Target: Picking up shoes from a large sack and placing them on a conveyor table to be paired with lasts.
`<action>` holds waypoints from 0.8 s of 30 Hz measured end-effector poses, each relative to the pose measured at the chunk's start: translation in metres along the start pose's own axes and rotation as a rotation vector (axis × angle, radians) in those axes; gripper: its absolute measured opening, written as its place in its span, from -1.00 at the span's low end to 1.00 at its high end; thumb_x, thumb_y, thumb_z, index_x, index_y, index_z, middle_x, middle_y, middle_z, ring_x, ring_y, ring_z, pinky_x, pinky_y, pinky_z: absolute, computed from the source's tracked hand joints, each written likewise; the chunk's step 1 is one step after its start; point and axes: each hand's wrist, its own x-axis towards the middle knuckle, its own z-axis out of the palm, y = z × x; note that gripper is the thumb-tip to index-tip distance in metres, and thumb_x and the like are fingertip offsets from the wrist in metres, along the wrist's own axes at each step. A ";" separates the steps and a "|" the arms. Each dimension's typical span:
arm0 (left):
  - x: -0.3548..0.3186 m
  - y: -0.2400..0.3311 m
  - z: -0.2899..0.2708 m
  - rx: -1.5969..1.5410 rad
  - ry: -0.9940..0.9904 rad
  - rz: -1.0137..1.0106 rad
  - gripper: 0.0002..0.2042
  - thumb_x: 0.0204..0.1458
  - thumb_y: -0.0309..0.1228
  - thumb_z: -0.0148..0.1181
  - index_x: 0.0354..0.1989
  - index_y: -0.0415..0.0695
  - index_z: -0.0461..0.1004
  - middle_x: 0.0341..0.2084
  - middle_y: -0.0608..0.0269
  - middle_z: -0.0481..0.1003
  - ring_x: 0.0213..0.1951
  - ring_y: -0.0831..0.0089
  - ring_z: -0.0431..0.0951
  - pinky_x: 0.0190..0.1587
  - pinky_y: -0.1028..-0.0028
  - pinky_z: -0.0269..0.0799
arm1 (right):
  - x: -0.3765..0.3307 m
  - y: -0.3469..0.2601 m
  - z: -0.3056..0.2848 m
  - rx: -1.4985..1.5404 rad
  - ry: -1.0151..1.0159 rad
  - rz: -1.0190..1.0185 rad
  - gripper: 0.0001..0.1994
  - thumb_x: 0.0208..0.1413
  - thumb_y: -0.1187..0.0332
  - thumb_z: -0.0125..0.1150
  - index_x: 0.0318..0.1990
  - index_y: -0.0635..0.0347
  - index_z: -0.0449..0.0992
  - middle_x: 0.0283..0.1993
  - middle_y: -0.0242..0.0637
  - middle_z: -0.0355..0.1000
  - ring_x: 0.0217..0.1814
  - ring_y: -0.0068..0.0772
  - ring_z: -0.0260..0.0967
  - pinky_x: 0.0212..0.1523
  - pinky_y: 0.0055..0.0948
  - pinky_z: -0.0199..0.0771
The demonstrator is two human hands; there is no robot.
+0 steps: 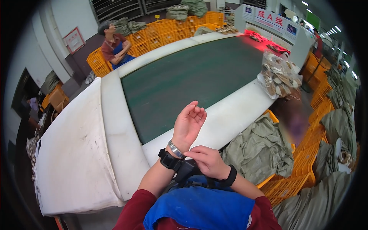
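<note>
My left hand (189, 124) is raised in front of me above the white table edge, palm turned up, its fingers loosely curled with nothing in them. Around that wrist sit a silver metal watch band (176, 149) and, lower down, a black strap with a dark block (168, 159). My right hand (209, 161) reaches across to the left wrist, thumb and forefinger closed at the side of the metal band. Another black wristband (230, 175) circles my right wrist. A blue apron (199, 207) covers my front.
A dark green conveyor belt (191, 84) runs between white table borders (245, 103). A clear bag of shoe parts (280, 74) rests on the right border. Orange crates (287, 188) with grey-green cloth (260, 149) stand at my right. Beyond the belt, a person (115, 46) has folded arms.
</note>
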 end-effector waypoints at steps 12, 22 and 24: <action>0.008 0.029 -0.042 0.361 0.167 0.222 -0.86 0.03 -0.47 -0.04 -0.25 -0.21 0.34 -0.57 0.33 0.38 -0.36 0.48 0.42 -0.13 0.48 0.34 | 0.049 0.026 0.028 -0.051 -0.099 0.068 -0.82 -0.23 0.27 0.32 -0.58 0.09 0.44 -0.62 -0.44 0.40 -0.56 -0.49 0.38 -0.55 -0.55 0.35; 0.012 0.052 -0.087 0.297 0.265 -0.001 -0.85 0.02 -0.48 -0.05 -0.25 -0.22 0.35 -0.59 0.32 0.38 -0.41 0.48 0.45 -0.24 0.51 0.38 | 0.064 0.034 0.070 -0.113 0.071 0.076 -0.82 -0.30 0.34 0.35 -0.52 0.12 0.46 -0.63 -0.43 0.40 -0.59 -0.52 0.37 -0.58 -0.56 0.35; 0.016 0.061 -0.089 0.270 0.245 0.020 -0.85 0.02 -0.48 -0.05 -0.25 -0.22 0.34 -0.59 0.32 0.38 -0.41 0.48 0.45 -0.23 0.51 0.38 | 0.067 0.035 0.070 -0.100 -0.021 0.165 -0.79 -0.29 0.33 0.36 -0.48 0.12 0.45 -0.62 -0.43 0.39 -0.59 -0.53 0.36 -0.56 -0.57 0.35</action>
